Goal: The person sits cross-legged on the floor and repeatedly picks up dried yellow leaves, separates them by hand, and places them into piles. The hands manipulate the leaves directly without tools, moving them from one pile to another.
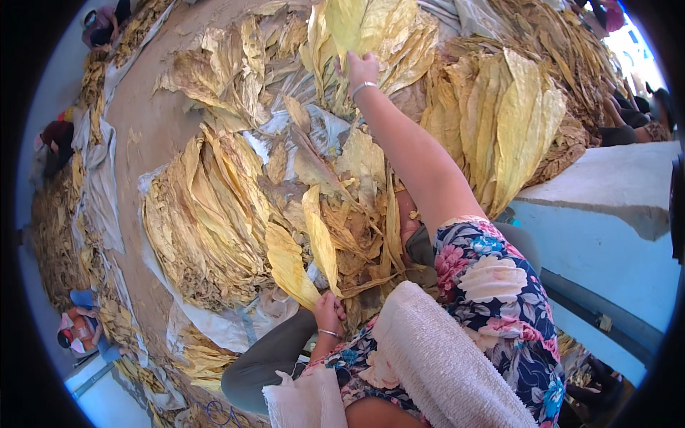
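Dry leaves (292,267) are in the L hand (330,314), at 6 o'clock: looks like 2 long yellow blades, thin ends pinched in curled fingers, wide parts poking up toward 11 o'clock. Prob. held by the ends b/c the wide part is thin & could crack. At 12 o'clock the R hand (362,70) reaches far out, fingers bent & seemingly gripping the low end of a pale leaf (342,28), flat & smooth, in front of a yellow heap (407,43).

Btwn the hands lie brown scraps (349,221), curly & torn. At 9 o'clock sits a fat pile (207,221), gold & crinkly like old paper. Its leaves lie side by side, maybe so they're easy to lift as a bunch. A white sheet (214,324) peeks out under it, prob. to keep off dirt, b/c the floor (150,128) looks dusty. At 2 o'clock is a big bundle (506,121), wide w/ long ridges.

Close in, at 5 o'clock, a fuzzy towel (442,349) lies on a flowery top (492,278), maybe to catch dust. Farther out, at 3 o'clock, is a hard blue block (599,242) w/ a rough white top. Other ppl (85,328) are at 8 & 10 o'clock, near more leaves.
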A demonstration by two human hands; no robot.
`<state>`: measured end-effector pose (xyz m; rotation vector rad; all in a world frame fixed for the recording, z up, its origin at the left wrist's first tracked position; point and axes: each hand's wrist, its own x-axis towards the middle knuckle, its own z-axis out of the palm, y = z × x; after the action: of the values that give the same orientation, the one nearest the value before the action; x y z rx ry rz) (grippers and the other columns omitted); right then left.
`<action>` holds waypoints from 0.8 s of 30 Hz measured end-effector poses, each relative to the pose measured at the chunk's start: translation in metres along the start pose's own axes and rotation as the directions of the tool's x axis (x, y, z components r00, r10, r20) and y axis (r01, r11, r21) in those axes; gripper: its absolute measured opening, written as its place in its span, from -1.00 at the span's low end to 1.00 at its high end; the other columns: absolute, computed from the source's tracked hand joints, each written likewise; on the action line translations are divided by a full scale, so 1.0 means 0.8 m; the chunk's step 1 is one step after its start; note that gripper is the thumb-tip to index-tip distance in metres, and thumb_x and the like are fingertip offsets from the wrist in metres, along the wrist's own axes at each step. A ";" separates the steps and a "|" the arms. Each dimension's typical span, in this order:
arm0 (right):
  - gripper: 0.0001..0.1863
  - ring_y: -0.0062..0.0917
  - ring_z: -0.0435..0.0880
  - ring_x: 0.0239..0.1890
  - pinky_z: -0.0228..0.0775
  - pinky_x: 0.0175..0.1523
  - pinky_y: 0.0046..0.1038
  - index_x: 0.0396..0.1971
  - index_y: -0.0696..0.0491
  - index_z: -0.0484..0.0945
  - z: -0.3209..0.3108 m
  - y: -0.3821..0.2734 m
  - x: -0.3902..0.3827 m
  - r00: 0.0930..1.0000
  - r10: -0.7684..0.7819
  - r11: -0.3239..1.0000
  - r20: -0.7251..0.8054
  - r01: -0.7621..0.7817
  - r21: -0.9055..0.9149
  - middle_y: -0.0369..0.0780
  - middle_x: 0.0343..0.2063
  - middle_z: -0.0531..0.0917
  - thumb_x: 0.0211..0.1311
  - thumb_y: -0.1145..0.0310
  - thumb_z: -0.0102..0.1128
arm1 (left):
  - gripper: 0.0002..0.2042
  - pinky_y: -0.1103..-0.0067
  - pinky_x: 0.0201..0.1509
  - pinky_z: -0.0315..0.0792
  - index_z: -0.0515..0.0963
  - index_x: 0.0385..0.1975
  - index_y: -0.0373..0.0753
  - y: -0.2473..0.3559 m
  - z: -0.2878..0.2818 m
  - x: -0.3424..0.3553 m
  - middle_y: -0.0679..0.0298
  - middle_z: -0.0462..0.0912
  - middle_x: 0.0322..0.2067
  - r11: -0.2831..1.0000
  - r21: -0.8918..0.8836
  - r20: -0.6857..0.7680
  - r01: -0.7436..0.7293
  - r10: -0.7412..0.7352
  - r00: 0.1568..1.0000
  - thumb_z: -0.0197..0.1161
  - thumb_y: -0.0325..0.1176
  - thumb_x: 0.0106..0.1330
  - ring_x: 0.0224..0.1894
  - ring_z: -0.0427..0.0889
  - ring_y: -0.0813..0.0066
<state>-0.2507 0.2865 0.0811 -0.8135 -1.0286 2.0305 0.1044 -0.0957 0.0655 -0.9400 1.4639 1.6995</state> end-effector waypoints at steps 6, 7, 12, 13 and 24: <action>-0.58 -0.30 0.56 -0.34 0.34 -0.17 -0.45 -0.26 0.28 0.42 -0.020 0.088 0.076 0.975 -0.222 0.764 -0.007 0.169 -0.623 -0.02 -0.36 0.56 -0.20 0.38 0.16 | -0.86 0.69 -0.78 0.09 0.31 -0.48 -0.18 0.006 0.007 0.008 0.42 0.26 -0.69 0.988 0.143 0.036 -0.053 0.049 0.998 -0.07 -0.29 0.26 -0.80 0.15 0.69; -0.59 -0.31 0.56 -0.34 0.35 -0.17 -0.46 -0.27 0.28 0.43 -0.029 0.101 0.066 0.976 -0.214 0.759 -0.049 0.134 -0.637 -0.02 -0.37 0.57 -0.19 0.38 0.14 | -0.86 0.69 -0.77 0.09 0.30 -0.48 -0.18 0.003 0.001 0.010 0.42 0.25 -0.69 0.990 0.131 0.048 -0.047 0.041 0.998 -0.07 -0.29 0.26 -0.80 0.15 0.69; -0.70 -0.47 0.58 -0.47 0.39 -0.39 -0.51 -0.28 0.23 0.43 -0.102 0.143 0.028 0.993 -0.119 0.764 -0.015 0.082 -0.640 -0.12 -0.48 0.58 -0.11 0.50 0.01 | -0.86 0.68 -0.76 0.09 0.29 -0.49 -0.17 -0.002 -0.001 0.012 0.42 0.23 -0.68 0.999 0.004 0.074 0.035 -0.035 0.997 -0.09 -0.29 0.27 -0.78 0.14 0.69; -0.74 -0.52 0.57 -0.53 0.39 -0.49 -0.52 -0.29 0.21 0.43 -0.114 0.153 0.016 0.999 -0.040 0.830 0.015 0.041 -0.556 -0.15 -0.50 0.58 -0.09 0.53 -0.02 | -0.85 0.68 -0.76 0.09 0.29 -0.50 -0.17 0.001 0.002 0.010 0.42 0.23 -0.68 0.999 -0.022 0.064 0.041 -0.039 0.997 -0.09 -0.29 0.27 -0.78 0.14 0.69; -0.79 -0.26 0.53 -0.28 0.34 -0.13 -0.43 -0.43 0.09 0.55 -0.110 0.172 -0.080 0.941 0.268 0.676 0.208 -0.030 -0.737 -0.05 -0.40 0.57 -0.12 0.39 0.03 | -0.83 0.72 -0.76 0.06 0.31 -0.51 -0.17 0.013 0.015 -0.010 0.42 0.23 -0.70 0.997 -0.030 0.009 -0.077 0.077 0.997 -0.08 -0.26 0.26 -0.78 0.13 0.70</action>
<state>-0.1892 0.2108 -0.0646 -1.0166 -2.0942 1.8917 0.0983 -0.0853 0.0791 -0.8996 1.4892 1.7838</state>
